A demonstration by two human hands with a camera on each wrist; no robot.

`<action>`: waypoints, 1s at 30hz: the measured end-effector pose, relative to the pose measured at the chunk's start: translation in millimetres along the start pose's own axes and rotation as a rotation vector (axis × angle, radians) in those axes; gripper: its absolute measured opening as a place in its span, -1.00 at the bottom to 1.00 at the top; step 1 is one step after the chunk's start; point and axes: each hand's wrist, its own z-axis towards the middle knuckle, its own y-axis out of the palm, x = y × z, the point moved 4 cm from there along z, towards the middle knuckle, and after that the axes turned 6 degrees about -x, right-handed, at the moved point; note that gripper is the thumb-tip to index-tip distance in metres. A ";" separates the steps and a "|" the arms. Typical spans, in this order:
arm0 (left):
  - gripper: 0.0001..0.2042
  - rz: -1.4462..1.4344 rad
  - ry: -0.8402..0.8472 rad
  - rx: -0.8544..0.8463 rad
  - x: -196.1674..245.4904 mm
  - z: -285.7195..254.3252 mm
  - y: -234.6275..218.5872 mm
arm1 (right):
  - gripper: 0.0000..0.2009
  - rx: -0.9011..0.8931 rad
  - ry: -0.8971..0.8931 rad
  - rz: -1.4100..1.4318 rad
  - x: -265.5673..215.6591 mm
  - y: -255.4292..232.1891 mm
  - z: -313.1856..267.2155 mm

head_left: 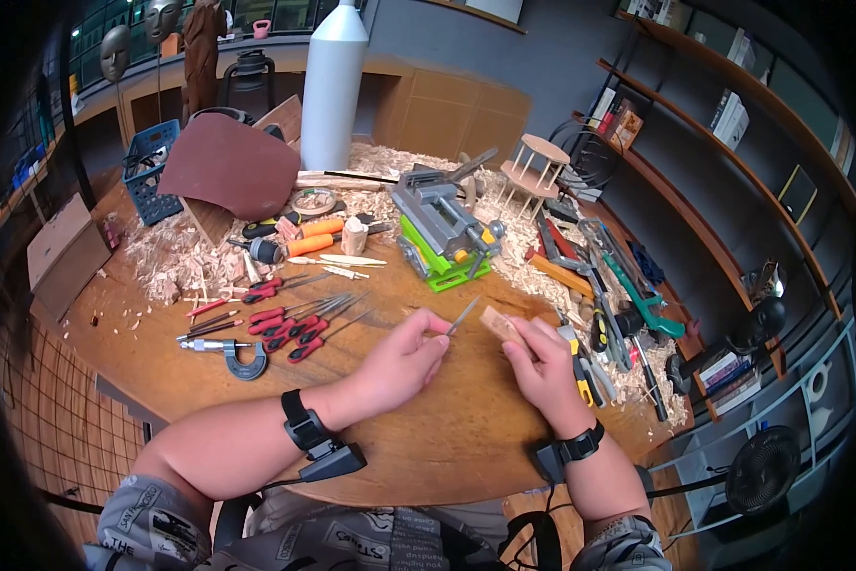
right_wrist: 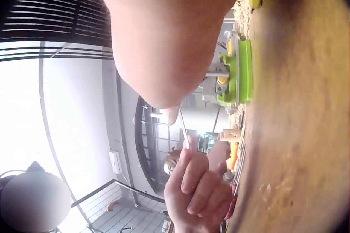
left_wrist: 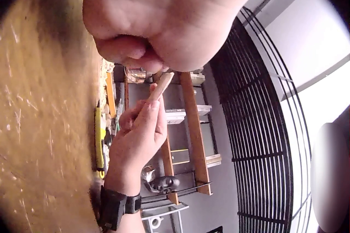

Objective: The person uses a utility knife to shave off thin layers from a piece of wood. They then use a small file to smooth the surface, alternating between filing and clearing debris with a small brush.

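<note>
My left hand (head_left: pixel 395 366) grips a slim metal needle file (head_left: pixel 464 314), its blade pointing up and right out of the fingers. The handle is hidden inside the fist. Opposite it, my right hand (head_left: pixel 547 366) pinches a small flat piece of light wood (head_left: pixel 497 324) between thumb and fingers. The file tip stands close to the wood's left end in the head view. From the left wrist, the wood piece (left_wrist: pixel 161 87) shows edge-on, tilted upward. In the right wrist view, the thin file (right_wrist: pixel 184 126) rises from the left hand (right_wrist: pixel 194 189).
Several red-and-black handled files (head_left: pixel 304 324) and a micrometer (head_left: pixel 242 358) lie left. A green-based vise (head_left: pixel 442 233) stands behind the hands, among wood shavings (head_left: pixel 185 262). Pliers and saws (head_left: pixel 628 305) line the right side. A tall grey cylinder (head_left: pixel 335 90) stands at the back.
</note>
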 end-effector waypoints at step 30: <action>-0.83 -0.043 0.004 0.116 -5.2 5.6 -12.2 | -0.80 -0.135 0.424 1.476 25.7 33.1 -7.9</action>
